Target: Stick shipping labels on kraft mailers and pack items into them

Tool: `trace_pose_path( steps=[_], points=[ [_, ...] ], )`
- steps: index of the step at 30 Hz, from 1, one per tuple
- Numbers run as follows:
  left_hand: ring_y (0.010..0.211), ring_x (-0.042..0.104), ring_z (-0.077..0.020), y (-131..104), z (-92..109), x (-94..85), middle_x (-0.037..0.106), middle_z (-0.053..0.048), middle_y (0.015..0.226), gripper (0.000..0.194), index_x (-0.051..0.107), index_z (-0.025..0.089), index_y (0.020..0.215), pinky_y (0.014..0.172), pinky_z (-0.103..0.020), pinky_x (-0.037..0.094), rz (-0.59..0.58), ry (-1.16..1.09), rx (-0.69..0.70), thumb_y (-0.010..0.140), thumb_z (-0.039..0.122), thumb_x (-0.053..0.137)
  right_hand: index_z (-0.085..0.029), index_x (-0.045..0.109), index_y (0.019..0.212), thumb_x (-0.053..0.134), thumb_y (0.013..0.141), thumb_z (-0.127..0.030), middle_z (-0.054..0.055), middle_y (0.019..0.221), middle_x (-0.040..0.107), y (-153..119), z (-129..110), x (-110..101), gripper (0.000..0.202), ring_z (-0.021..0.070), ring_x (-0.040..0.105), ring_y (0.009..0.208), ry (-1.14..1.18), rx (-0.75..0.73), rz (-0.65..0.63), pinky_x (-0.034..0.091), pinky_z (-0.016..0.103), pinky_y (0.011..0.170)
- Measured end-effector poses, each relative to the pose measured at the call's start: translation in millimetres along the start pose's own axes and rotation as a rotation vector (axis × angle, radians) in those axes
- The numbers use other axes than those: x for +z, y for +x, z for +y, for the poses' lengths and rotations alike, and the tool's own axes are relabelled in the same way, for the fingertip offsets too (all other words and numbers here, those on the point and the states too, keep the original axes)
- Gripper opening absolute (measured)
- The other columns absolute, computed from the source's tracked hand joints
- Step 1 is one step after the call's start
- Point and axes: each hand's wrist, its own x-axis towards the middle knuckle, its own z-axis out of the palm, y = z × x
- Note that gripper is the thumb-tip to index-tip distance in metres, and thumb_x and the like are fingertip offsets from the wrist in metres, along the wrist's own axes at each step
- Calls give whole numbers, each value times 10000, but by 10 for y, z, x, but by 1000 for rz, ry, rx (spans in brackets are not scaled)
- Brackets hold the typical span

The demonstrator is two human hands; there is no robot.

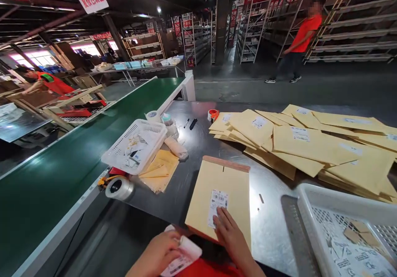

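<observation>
A yellow mailer envelope [228,175] lies flat on the metal table in front of me, its reddish-brown flap strip at the far end. On its face is a white printed label [219,199]. My right hand [228,231] rests on the lower part of that label, fingers stretched out and holding nothing. Close to my body, my left hand [163,250] is closed around a roll of labels [190,248], with a printed strip hanging from it. The near edge of the envelope is partly hidden by my right hand.
Several yellow mailers [310,140] are heaped at the right. White baskets stand left [151,155] and right [313,192]. A tape roll [119,187] sits by the green conveyor [77,152]. An orange tape dispenser [213,114] is further back. Two people in red are beyond.
</observation>
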Motion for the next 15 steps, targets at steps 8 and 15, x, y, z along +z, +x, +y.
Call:
trace_pose_path(
  steps=[8, 15],
  points=[
    [1485, 271, -352, 809, 126, 345, 347, -29, 1592, 238, 795, 281, 948, 1219, -556, 133, -394, 411, 239, 735, 236, 699, -213, 668, 1188, 580, 836, -270, 98, 1344, 646, 161, -52, 110, 368, 301, 545, 1282, -445, -30, -67, 321, 486, 1133],
    [1405, 378, -460, 1191, -445, 575, 411, -181, 1541, 778, 537, 225, 1412, 1142, -609, 304, -333, 120, -68, 673, 389, 715, -101, 478, 1415, 515, 848, -366, 160, 1487, 497, 647, 201, 365, 627, 338, 348, 1432, -679, -19, 191, 147, 576, 1179]
  ],
)
